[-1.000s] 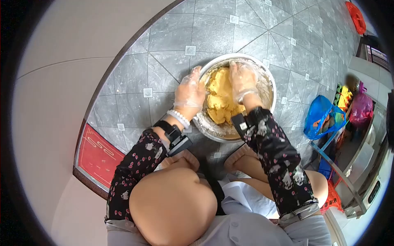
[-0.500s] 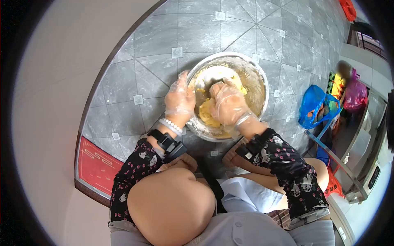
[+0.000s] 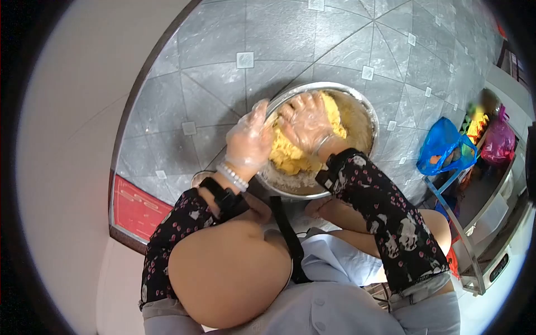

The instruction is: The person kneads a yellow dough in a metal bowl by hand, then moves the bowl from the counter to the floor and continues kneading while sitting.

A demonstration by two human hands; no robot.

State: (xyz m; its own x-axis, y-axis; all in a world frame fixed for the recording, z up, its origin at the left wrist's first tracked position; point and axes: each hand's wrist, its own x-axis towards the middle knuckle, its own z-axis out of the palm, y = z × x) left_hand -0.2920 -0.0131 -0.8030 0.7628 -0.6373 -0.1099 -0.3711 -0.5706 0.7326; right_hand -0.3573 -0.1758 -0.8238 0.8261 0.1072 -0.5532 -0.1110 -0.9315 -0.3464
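Note:
A round metal bowl (image 3: 373, 120) stands on the grey tiled floor between my feet. Yellow dough (image 3: 290, 157) lies in it, with pale flour smeared on the bowl's inner wall. My right hand (image 3: 307, 124), in a clear plastic glove, presses on the dough with its fingers spread. At the bowl's left rim is my left hand (image 3: 249, 139), gloved too, gripping the rim with its thumb side toward the dough.
Blue plastic bag (image 3: 438, 146) and pink bag (image 3: 498, 139) sit at the right beside a metal-framed rack (image 3: 455, 223). A red mat (image 3: 139, 205) lies at the lower left. Part of a small round metal object (image 3: 201, 177) shows by my left wrist.
My right hand has opened from a curled grip and now lies spread on the dough, higher and left in the bowl. More yellow dough shows. The view has shifted slightly.

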